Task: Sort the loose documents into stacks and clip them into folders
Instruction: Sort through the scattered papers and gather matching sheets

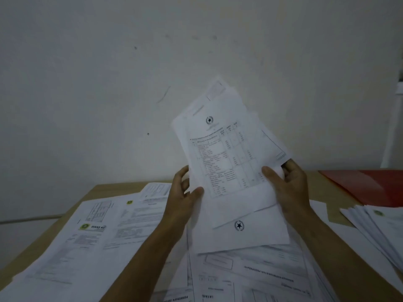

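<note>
Loose sheets nearest camera: printed pages (250,277) lay overlapped and skewed on the table (102,189), directly below the held bundle, text running several ways.
Held bundle: fanned sheaf of documents (226,162) was raised off the table, tilted, its top page a table form with a star emblem; corners did not line up.
Left hand: left hand (182,197) gripped the bundle's left edge, thumb on the front, fingers curled behind the paper.
Right hand: right hand (287,188) pinched the bundle's right edge, thumb pressed on the front page, fingers wrapped behind.
Left of bundle: spread of letterhead pages (93,227) with a green-yellow crest lay flat on the table, loosely overlapping.
Right of bundle: slanted, fanned stack (379,232) with the same crest lay near the table's edge.
Folder: red folder (370,184) lay flat to the right of the bundle, beyond the fanned stack; nothing showed clipped in it, and its contents could not be told.
Progress, judged: early; rough groups appeared started, but no stack was squared and no clip was visible.
Left to do, judged: finish sorting, square the stacks, clip them into folders.
</note>
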